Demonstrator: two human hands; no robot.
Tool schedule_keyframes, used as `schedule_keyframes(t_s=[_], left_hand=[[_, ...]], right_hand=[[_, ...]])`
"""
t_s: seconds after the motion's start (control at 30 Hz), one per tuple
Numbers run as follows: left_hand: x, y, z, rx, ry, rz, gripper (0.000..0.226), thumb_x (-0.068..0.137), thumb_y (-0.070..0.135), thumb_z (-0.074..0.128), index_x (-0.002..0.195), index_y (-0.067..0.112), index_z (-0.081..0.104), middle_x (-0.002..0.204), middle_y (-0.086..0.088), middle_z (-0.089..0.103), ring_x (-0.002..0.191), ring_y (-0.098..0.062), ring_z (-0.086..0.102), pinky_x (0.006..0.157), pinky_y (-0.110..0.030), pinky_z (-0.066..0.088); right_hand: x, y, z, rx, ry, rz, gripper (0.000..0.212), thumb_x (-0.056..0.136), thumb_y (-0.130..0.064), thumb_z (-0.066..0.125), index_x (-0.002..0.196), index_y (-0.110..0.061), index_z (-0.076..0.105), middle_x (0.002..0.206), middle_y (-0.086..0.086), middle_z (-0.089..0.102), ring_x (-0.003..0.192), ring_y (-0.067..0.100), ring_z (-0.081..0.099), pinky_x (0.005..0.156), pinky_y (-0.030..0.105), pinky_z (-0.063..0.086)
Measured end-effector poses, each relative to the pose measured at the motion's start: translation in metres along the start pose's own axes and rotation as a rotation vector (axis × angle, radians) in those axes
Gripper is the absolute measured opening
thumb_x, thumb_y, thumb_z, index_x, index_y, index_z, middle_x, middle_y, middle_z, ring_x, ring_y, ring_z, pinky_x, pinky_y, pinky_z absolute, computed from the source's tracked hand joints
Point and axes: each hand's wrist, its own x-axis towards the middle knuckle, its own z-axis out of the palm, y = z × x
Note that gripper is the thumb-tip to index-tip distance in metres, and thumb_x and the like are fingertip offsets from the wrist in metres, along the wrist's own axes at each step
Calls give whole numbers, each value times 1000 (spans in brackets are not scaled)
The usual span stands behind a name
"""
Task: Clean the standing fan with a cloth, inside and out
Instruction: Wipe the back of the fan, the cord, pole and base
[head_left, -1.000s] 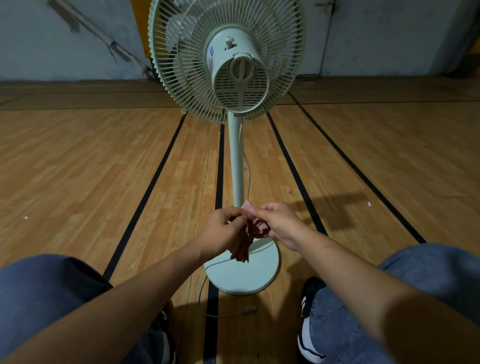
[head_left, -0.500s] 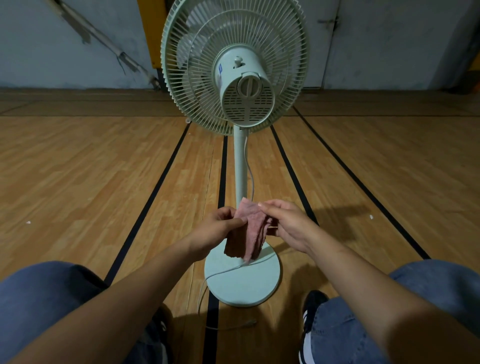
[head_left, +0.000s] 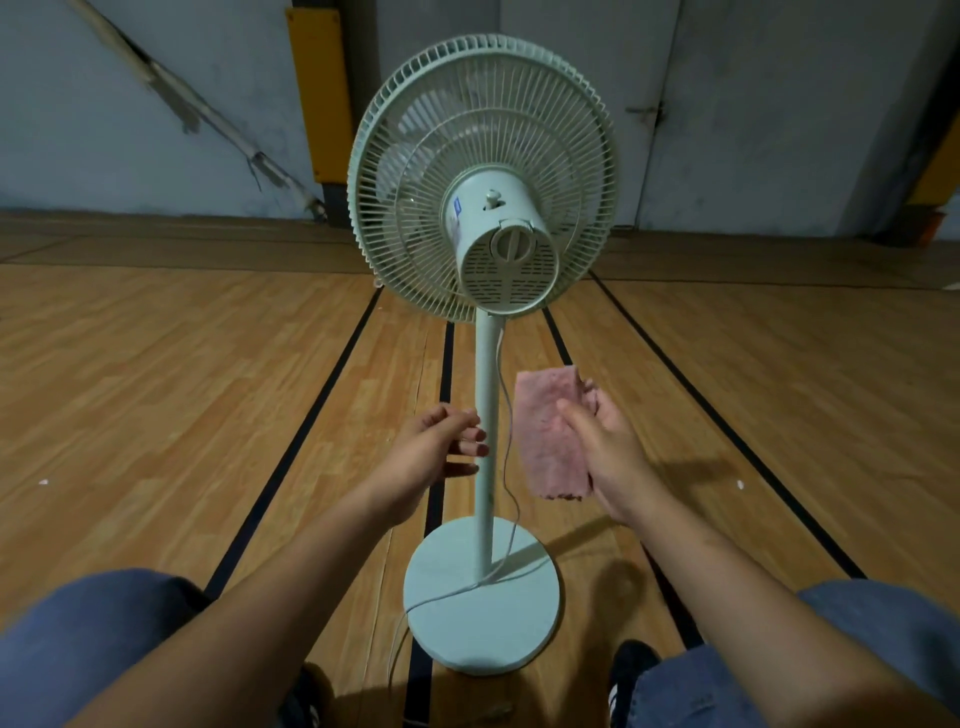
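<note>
A pale green standing fan (head_left: 483, 176) faces away from me, its motor housing (head_left: 506, 254) and rear grille toward the camera. Its pole (head_left: 487, 415) rises from a round base (head_left: 483, 597) on the floor. A pink cloth (head_left: 548, 441) lies folded flat over my right hand (head_left: 608, 452), just right of the pole, with the thumb pinning it to the palm. My left hand (head_left: 436, 452) hangs left of the pole with loosely curled fingers, fingertips close to the pole, holding nothing.
The fan's thin cord (head_left: 506, 415) hangs down the pole and trails over the base toward me. Wooden floor with black lines (head_left: 291, 457) spreads all round. My knees in blue trousers frame the bottom corners. A grey wall and yellow post (head_left: 322, 93) stand behind.
Both hands held the bunched cloth together before. Now the left hand has let go and moved left of the pole; the right hand holds the unfolded cloth, raised. The view tilted up.
</note>
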Motion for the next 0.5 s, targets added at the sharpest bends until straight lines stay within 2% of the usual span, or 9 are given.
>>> schedule_keyframes(t_s=[0.1,0.2,0.3,0.37,0.4,0.47,0.5], left_hand=[[9,26,-6,-62,78,85,23,112,27,57,122,7,62,95,-7,66,85,-19,68,83,-39,55],[21,55,-6,-153,81,101,26,112,35,55,120,11,59,97,-5,67,90,-21,71,86,-40,55],[33,86,-5,-252,41,44,38,109,49,57,119,12,58,96,-6,70,89,-22,74,84,-39,59],[41,107,-2,-294,12,-5,54,103,60,60,124,11,58,98,-10,74,96,-27,76,87,-41,62],[44,115,1,-306,-7,-21,62,99,66,62,126,10,59,99,-11,76,99,-29,75,89,-43,62],[51,130,7,-348,-31,-16,75,93,72,66,131,7,59,95,-13,72,92,-30,70,88,-40,62],[53,134,10,-369,-21,-12,78,92,72,68,132,5,60,91,-13,68,84,-28,66,86,-39,61]], right_hand=[[15,-34,-2,-42,168,-63,17,106,-38,59,121,-31,59,121,1,72,108,21,75,88,48,65],[33,-76,-3,-75,323,-162,30,104,-42,63,127,-26,54,125,1,69,111,20,72,95,51,62],[55,-127,4,-148,353,-315,31,105,-31,64,132,-20,53,132,-2,66,120,16,68,104,49,57],[72,-158,13,-276,349,-426,28,106,-24,60,132,-19,57,132,-1,65,116,13,67,102,41,57],[79,-172,19,-350,348,-488,27,106,-22,60,133,-19,59,132,1,63,113,11,66,98,31,58],[94,-195,34,-530,333,-589,31,106,-20,60,136,-20,63,133,5,55,109,9,61,91,13,51],[100,-202,41,-614,306,-618,33,105,-20,60,138,-19,63,131,5,51,111,11,58,91,11,48]])
